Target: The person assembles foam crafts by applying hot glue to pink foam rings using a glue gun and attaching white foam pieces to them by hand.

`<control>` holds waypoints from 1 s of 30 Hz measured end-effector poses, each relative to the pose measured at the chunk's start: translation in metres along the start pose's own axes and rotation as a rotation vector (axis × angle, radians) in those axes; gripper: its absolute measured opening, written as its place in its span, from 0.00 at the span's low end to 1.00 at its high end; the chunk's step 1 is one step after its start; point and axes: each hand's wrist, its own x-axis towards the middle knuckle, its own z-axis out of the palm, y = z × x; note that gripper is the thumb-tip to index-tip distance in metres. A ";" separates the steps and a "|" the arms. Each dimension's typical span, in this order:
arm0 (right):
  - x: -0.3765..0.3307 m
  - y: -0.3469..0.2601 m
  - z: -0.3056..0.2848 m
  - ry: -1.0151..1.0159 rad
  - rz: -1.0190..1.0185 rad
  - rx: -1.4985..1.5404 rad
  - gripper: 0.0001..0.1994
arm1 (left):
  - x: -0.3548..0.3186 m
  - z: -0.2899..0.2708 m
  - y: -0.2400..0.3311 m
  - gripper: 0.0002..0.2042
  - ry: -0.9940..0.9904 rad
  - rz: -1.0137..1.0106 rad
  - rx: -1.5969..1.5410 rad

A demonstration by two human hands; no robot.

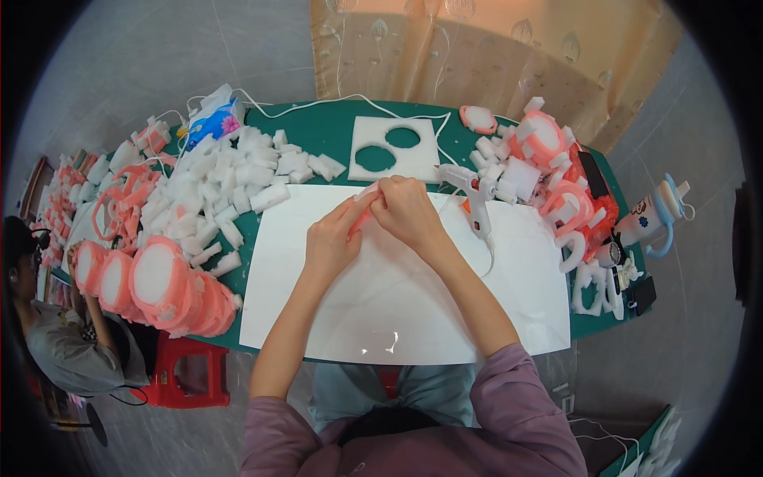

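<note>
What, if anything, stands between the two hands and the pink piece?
Nothing visible: the left hand and the right hand both touch the pink piece, above the white sheet. The glue gun is to the right, out of the way.

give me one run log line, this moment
left hand: holds pink foam piece | right hand: holds same piece | beneath: white sheet | right: white glue gun

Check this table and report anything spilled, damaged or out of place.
Nothing looks plainly damaged. White foam pieces lie jumbled left of the white sheet, which looks untidy. Small bright marks near the sheet's near edge look odd against the plain surface; glare or residue, I cannot tell.
</note>
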 end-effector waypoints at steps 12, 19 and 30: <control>-0.003 0.004 0.006 0.038 -0.005 -0.075 0.04 | 0.000 0.005 -0.002 0.28 0.039 0.038 0.012; 0.000 0.010 -0.013 0.017 -0.059 0.060 0.08 | 0.002 -0.004 0.006 0.27 -0.013 -0.043 -0.036; 0.005 0.003 -0.037 -0.058 0.039 0.177 0.08 | 0.001 0.002 -0.003 0.31 0.075 0.089 0.006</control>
